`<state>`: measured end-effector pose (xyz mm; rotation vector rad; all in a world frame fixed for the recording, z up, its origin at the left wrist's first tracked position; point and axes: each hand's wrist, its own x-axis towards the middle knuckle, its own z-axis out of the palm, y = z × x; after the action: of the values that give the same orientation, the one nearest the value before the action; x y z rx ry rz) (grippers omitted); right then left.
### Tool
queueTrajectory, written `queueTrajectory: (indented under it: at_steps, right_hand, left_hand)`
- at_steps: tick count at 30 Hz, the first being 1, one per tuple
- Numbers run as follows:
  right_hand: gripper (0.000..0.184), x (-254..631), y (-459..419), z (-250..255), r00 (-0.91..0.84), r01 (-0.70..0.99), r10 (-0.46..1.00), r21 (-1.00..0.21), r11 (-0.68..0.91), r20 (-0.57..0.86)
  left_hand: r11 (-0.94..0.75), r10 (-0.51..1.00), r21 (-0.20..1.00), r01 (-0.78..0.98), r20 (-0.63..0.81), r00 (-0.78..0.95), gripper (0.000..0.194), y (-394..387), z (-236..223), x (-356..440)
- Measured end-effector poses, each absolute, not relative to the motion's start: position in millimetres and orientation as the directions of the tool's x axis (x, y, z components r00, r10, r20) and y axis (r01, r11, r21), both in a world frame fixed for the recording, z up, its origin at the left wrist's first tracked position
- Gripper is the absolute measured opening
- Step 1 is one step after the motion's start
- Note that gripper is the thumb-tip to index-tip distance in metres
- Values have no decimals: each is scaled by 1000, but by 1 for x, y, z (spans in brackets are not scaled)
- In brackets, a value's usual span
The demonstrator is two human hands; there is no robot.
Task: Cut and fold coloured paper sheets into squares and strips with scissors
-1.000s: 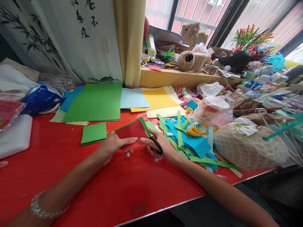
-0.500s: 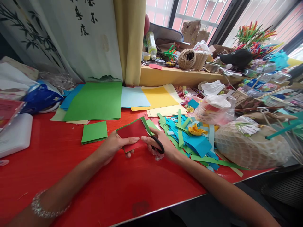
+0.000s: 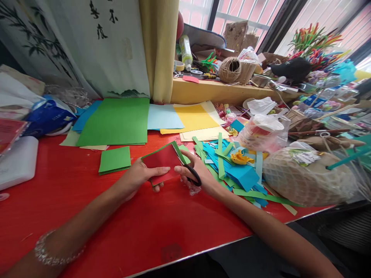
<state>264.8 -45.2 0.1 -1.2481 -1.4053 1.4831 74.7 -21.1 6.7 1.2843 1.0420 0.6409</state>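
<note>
My left hand pinches a red paper square backed by green paper, holding it just above the red table. My right hand is closed in the black handles of scissors, right beside the paper's right edge. The blades are hidden by the paper and fingers. A small green paper square lies on the table left of my left hand.
Large green, light blue and yellow paper sheets lie at the back. A heap of blue and green paper strips sits right of my hands. Bags, a netted bundle and craft clutter fill the right side and windowsill.
The hands, paper and scissors keep the same grip. The view has shifted slightly; nothing else has visibly moved.
</note>
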Motion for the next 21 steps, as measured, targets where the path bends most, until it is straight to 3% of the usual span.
queueTrajectory:
  at_steps: [2, 5, 6, 15, 21]
  right_hand:
    - [82, 265, -45, 1, -264, 101, 952, -986, -130, -152]
    - [43, 263, -45, -1, -266, 129, 953, -985, -115, -146]
    - [37, 262, -45, -2, -262, 137, 956, -985, -102, -135]
    - [39, 260, -46, -7, -245, 100, 967, -994, -51, -74]
    - [39, 262, -40, -1, -273, 153, 952, -983, -102, -141]
  left_hand:
    - [202, 865, 967, 155, -251, 434, 20, -22, 7, 75]
    - [206, 865, 961, 184, -267, 425, 22, -23, 9, 76]
    - [207, 865, 957, 202, -276, 419, 23, -23, 10, 76]
    - [239, 876, 936, 259, -323, 359, 32, -24, 10, 74]
    - [207, 866, 950, 233, -289, 408, 21, -24, 10, 76]
